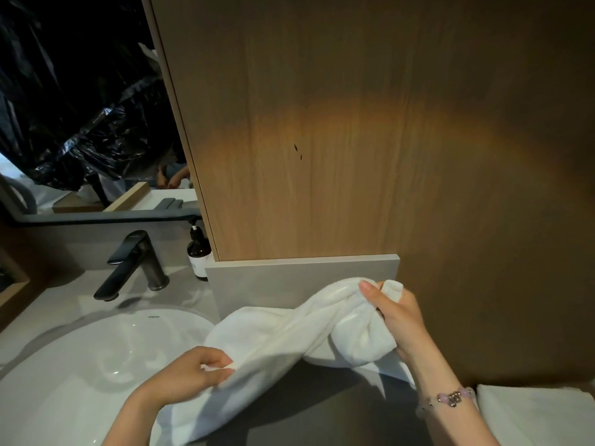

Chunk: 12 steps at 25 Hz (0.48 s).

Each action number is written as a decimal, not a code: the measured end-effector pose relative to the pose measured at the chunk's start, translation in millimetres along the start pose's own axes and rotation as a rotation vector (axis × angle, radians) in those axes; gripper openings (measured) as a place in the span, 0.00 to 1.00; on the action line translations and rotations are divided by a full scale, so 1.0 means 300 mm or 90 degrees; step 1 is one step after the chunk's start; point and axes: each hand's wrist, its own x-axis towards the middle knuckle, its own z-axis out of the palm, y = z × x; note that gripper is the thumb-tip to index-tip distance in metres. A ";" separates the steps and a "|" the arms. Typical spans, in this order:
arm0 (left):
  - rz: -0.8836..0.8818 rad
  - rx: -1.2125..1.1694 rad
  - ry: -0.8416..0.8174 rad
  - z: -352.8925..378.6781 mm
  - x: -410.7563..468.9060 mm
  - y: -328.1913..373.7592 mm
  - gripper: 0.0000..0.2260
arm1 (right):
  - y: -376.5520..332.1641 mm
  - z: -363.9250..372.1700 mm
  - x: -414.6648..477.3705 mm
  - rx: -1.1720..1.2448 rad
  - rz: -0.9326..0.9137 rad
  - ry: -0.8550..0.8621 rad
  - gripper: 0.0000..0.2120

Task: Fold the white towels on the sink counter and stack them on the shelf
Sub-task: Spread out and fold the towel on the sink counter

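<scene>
A white towel (283,342) hangs bunched and twisted between my two hands above the grey sink counter (322,400). My right hand (399,320) grips one end of it near the grey backsplash, thumb on top. My left hand (190,375) pinches the towel's lower edge beside the basin. The rest of the towel droops toward the bottom of the view. A second white towel (541,416) lies flat at the bottom right corner, partly out of frame.
A round white basin (80,365) fills the lower left, with a black tap (132,265) behind it. A brown soap pump bottle (198,252) stands by the wood panel (354,140). A mirror (80,107) is at the upper left.
</scene>
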 end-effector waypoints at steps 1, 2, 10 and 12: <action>0.012 0.005 0.019 0.005 0.008 0.007 0.08 | -0.002 -0.001 -0.001 -0.013 -0.005 -0.003 0.31; 0.026 0.006 0.067 0.004 0.015 0.017 0.08 | -0.007 0.000 -0.003 -0.021 -0.020 -0.002 0.21; 0.306 0.108 0.420 -0.038 -0.021 0.254 0.04 | -0.033 0.063 -0.016 -0.201 -0.184 0.092 0.23; 0.378 0.156 0.380 -0.016 -0.014 0.308 0.10 | -0.036 0.110 -0.032 -0.262 -0.210 0.045 0.25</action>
